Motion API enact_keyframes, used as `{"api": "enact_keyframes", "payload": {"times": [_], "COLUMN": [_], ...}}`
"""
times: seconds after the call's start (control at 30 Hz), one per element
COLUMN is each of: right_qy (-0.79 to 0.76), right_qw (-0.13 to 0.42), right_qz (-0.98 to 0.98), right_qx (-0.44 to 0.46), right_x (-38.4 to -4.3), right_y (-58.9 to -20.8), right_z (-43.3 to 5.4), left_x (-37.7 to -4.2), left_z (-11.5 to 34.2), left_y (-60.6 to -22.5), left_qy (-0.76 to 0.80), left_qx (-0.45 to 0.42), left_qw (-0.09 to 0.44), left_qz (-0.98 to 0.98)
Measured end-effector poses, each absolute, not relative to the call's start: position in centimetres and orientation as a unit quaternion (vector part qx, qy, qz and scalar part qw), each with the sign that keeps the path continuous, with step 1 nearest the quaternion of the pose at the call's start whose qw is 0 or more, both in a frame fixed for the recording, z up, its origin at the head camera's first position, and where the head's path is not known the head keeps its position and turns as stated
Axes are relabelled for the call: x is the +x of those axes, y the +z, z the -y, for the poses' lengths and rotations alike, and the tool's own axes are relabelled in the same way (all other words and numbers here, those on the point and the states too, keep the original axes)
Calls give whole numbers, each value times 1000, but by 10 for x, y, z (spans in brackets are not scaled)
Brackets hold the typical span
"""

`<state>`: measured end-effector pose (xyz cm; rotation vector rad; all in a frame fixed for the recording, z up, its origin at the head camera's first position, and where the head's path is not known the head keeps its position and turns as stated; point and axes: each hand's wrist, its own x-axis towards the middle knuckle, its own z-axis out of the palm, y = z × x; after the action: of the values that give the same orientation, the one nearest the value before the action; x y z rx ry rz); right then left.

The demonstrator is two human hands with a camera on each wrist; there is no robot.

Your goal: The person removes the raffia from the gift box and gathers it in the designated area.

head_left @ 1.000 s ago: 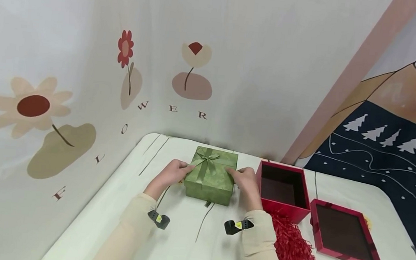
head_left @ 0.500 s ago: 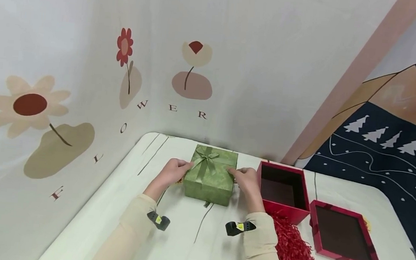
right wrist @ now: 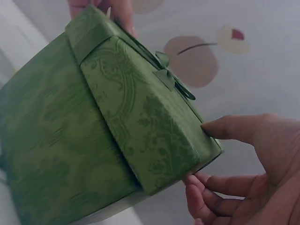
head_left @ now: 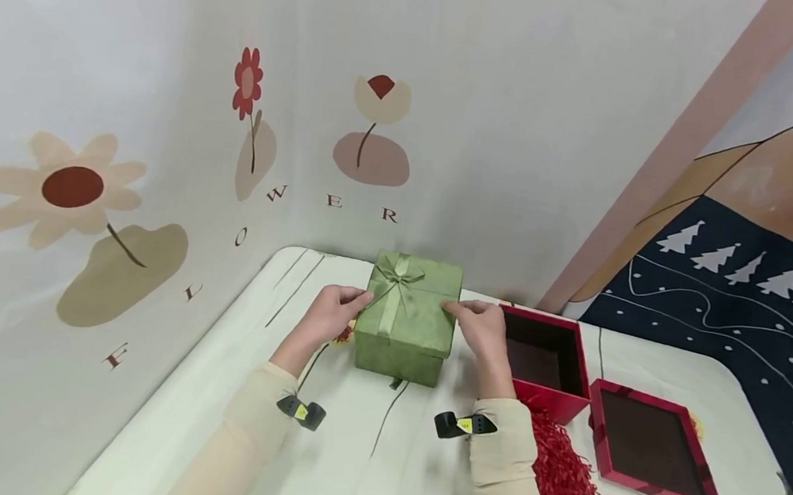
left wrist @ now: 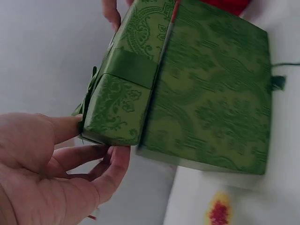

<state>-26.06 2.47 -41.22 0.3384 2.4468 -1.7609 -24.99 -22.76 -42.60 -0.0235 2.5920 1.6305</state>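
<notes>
A green patterned gift box stands on the table. Its lid carries a ribbon with a bow. My left hand pinches the lid's left edge, thumb on top and fingers beneath the rim in the left wrist view. On the opposite edge my right hand does the same; its thumb presses the lid top. A thin gap runs between lid and box wall in the left wrist view. The inside of the green box is hidden.
To the right stands an open red box with a dark interior. Beside it a red lid lies upside down. Red shredded paper is heaped in front of the red box. Behind the table hangs a curtain with printed flowers.
Both hands have moved upward with the green lid, which now stands higher on its box. The red box, red lid and shredded paper stay in place.
</notes>
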Motion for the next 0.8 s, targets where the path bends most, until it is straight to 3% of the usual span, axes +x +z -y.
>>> {"api": "enact_keyframes", "payload": {"times": [0.33, 0.5, 0.8], "right_qy": [-616, -651, -661], "right_qw": [43, 52, 65], "right_qz": [-785, -757, -736], "right_qx": [54, -22, -133], "right_x": [-254, -249, -240], "right_y": [-380, -367, -365], "right_z": [-27, -21, -11], "left_x": [-238, -227, -204], "left_z": [236, 253, 280], "left_y": [-395, -386, -384], "left_qy": [529, 522, 568], "left_qx": [46, 85, 130], "left_qw": [15, -20, -32], "left_qz": [-847, -848, -812]}}
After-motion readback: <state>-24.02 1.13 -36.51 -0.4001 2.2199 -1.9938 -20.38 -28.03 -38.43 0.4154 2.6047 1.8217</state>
